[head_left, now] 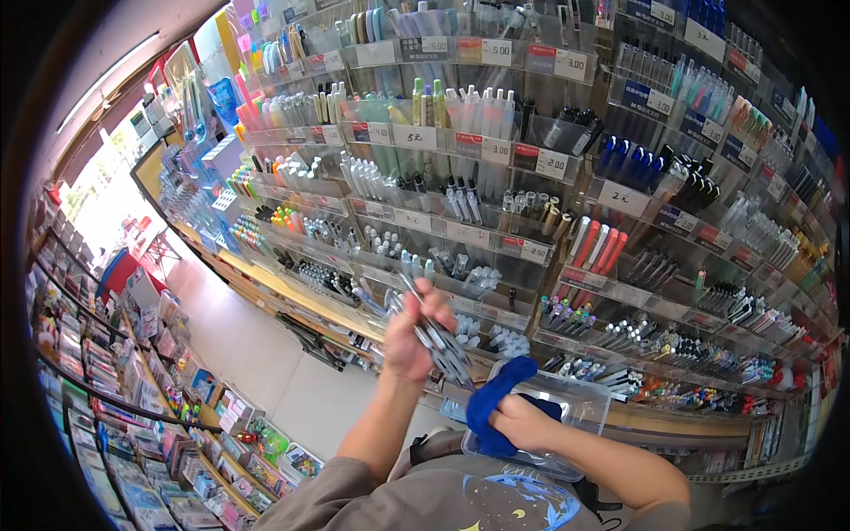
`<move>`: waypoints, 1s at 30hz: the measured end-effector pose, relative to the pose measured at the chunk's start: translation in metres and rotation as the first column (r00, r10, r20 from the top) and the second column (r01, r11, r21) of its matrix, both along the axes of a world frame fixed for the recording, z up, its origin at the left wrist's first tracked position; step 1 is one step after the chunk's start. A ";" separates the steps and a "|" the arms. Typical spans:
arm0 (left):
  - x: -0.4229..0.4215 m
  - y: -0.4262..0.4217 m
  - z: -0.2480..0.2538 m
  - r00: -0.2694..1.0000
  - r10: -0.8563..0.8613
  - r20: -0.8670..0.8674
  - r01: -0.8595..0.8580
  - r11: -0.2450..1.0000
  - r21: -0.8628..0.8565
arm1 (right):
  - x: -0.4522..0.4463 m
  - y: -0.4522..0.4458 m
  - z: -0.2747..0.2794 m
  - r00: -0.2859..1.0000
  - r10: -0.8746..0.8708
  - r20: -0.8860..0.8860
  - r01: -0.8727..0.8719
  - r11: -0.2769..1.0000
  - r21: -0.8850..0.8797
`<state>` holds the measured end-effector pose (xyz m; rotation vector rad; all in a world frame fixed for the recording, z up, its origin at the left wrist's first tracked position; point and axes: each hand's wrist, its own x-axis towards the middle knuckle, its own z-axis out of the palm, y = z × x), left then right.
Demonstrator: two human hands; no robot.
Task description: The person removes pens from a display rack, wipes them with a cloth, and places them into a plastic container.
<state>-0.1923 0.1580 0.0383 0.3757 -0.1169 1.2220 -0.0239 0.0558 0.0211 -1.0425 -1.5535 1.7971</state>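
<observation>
In front of the lower pen shelves, my left hand point(413, 332) is raised and closed round a bundle of pens point(443, 350), dark and silvery, slightly blurred. To its right, my right hand point(522, 422) grips a dark blue cloth point(505, 398), its fingers partly hidden in the folds. The cloth lies over the left part of a clear plastic box point(589, 403) close to my body. The pens' lower ends are near the cloth's left side.
Tiered clear shelves of pens with price labels point(414, 137) rise ahead and to the right. A wooden ledge point(292, 288) runs below them. At the lower left stand racks of packaged goods point(168, 442), with a pale floor point(239, 332) between. A red table point(142, 239) stands farther back.
</observation>
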 end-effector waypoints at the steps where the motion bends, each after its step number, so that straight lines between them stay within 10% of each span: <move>1: -0.006 0.005 0.005 0.999 0.039 -0.009 -0.038 0.999 0.022 | 0.010 -0.005 0.000 1.000 0.018 0.014 -0.018 0.999 0.041; 6: -0.002 -0.009 0.007 0.966 -0.094 -0.241 0.136 0.978 0.161 | 0.081 -0.007 0.042 0.889 -0.425 -0.169 0.352 0.873 -0.338; 11: 0.036 -0.047 -0.010 0.555 -0.236 -0.797 0.524 0.844 0.115 | 0.177 -0.031 0.093 0.511 -0.506 -0.695 0.756 0.649 0.084; 13: 0.055 -0.058 -0.027 0.268 0.026 -0.963 0.704 0.677 0.214 | 0.217 -0.046 0.116 0.623 -0.374 -0.687 0.752 0.528 0.395; 14: 0.065 -0.063 -0.035 0.374 0.305 -0.876 0.670 0.564 0.482 | 0.230 -0.054 0.126 0.606 -0.358 -0.710 0.775 0.466 0.427; 18: 0.082 -0.074 -0.058 0.085 0.416 -0.905 0.865 0.420 0.274 | 0.259 -0.082 0.156 0.595 -0.299 -0.746 0.796 0.349 0.494; 25: 0.084 -0.080 -0.093 -0.025 0.615 -0.788 0.945 0.273 0.183 | 0.202 -0.051 0.138 0.626 -0.254 -0.738 0.694 0.612 0.379; 30: 0.078 -0.072 -0.096 0.175 0.716 -0.676 0.841 0.249 0.481 | 0.135 -0.009 0.093 0.639 -0.556 -0.531 0.506 0.824 -0.254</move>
